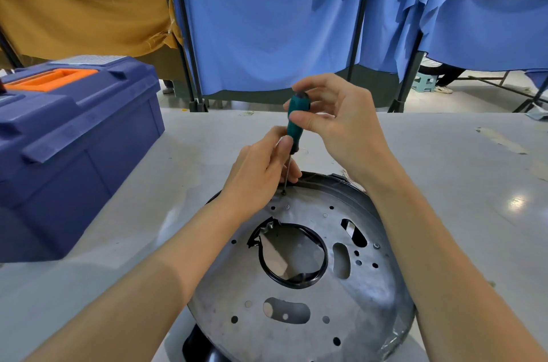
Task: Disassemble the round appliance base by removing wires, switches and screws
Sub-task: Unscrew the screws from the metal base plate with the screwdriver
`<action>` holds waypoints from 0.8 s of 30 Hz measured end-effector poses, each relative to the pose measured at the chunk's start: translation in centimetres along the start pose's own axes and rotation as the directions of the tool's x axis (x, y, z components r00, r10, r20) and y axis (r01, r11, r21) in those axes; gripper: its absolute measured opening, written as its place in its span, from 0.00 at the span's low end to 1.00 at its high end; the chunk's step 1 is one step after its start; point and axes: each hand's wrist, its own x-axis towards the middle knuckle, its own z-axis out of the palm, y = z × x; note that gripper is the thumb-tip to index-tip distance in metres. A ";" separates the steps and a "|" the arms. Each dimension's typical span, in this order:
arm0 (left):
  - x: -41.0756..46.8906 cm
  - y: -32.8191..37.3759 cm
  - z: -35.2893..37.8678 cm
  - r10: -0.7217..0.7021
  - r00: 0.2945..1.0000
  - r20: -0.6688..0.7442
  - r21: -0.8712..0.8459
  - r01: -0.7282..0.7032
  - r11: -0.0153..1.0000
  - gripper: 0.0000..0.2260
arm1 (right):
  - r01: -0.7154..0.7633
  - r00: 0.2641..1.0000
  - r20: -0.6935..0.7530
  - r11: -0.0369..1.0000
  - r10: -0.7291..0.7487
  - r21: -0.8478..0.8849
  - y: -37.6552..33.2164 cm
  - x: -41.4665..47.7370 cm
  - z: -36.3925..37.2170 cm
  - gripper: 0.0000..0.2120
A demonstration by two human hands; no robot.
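Fingers of the right hand (338, 121) pinch the top of a green-handled screwdriver (296, 121), which stands upright over the round appliance base (299, 272). Its tip sits in a screw (283, 192) at the base's far rim. The left hand (261, 169) grips the lower handle. A blue toolbox (68, 151) stands left of the base on the tabletop (459, 183).

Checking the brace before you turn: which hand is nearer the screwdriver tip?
Left. The left hand pinches the lower handle and shaft of the screwdriver, just above its tip at the metal base. The right hand grips the handle's top, farther up.
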 end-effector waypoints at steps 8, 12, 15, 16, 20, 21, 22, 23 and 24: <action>0.0 -0.1 0.2 -0.028 0.999 -0.032 0.002 0.028 1.000 0.09 | 0.034 0.999 0.043 0.997 -0.032 -0.063 0.0 -0.2 0.3 0.13; 0.0 -0.2 0.0 -0.019 1.000 -0.005 0.012 0.019 1.000 0.12 | -0.007 1.000 -0.006 1.000 0.007 0.018 0.0 0.0 -0.2 0.16; 0.1 -0.3 0.0 -0.044 0.999 -0.023 0.017 0.044 0.999 0.07 | -0.014 0.999 0.029 0.996 0.012 0.088 -0.1 -0.1 -0.1 0.11; 0.2 -0.3 0.1 -0.042 0.999 -0.034 0.019 0.042 0.999 0.04 | -0.009 0.999 0.038 0.996 0.006 0.090 -0.1 -0.1 0.0 0.09; 0.0 -0.1 0.1 -0.021 0.998 -0.051 0.037 0.023 0.999 0.07 | 0.020 0.998 0.054 0.998 -0.017 -0.062 -0.1 -0.1 0.2 0.13; 0.0 -0.1 0.0 -0.013 0.999 -0.039 0.035 0.014 0.999 0.07 | 0.022 0.998 0.052 0.997 -0.018 -0.076 -0.1 -0.1 0.2 0.15; 0.0 0.0 0.0 -0.008 1.000 -0.026 0.035 0.009 0.999 0.09 | 0.023 0.999 0.045 0.997 -0.020 -0.077 -0.1 0.0 0.2 0.16; 0.0 -0.1 -0.1 -0.007 1.000 -0.017 0.036 0.007 0.999 0.10 | 0.019 0.999 0.032 0.998 -0.017 -0.067 -0.1 0.0 0.1 0.18; 0.1 -0.1 -0.1 -0.011 1.000 -0.011 0.037 0.011 0.999 0.10 | 0.012 1.000 0.016 0.999 -0.011 -0.052 -0.1 0.0 0.1 0.18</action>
